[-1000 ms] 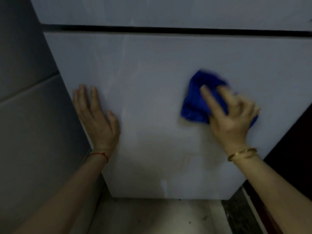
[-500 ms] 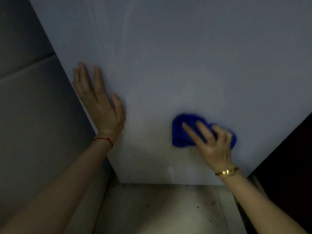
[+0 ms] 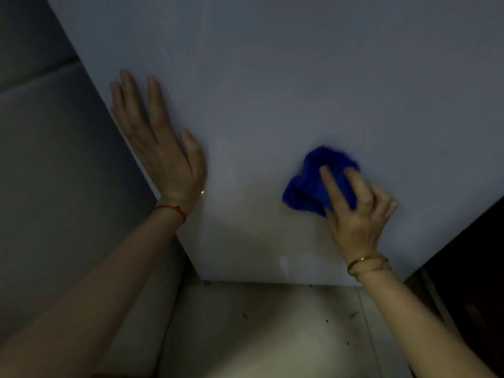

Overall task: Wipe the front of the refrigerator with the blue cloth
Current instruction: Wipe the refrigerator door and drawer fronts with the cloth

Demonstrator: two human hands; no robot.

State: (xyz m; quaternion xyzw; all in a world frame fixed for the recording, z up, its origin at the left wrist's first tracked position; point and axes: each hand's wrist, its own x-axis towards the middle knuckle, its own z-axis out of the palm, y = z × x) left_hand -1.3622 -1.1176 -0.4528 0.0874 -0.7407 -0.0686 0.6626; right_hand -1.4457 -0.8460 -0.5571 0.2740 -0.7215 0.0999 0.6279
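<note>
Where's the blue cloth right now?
In the head view the blue cloth is bunched under the right hand, pressed against the lower right part of the refrigerator front, well apart from the left hand.

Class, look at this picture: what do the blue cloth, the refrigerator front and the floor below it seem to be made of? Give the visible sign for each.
Blue cloth: soft, fuzzy fabric, perhaps microfibre; it bunches under the right hand.
Refrigerator front: smooth, pale, flat panel with faint streaks; painted metal or plastic, unclear.
Floor: looks like hard tile; a straight joint line shows.
</note>
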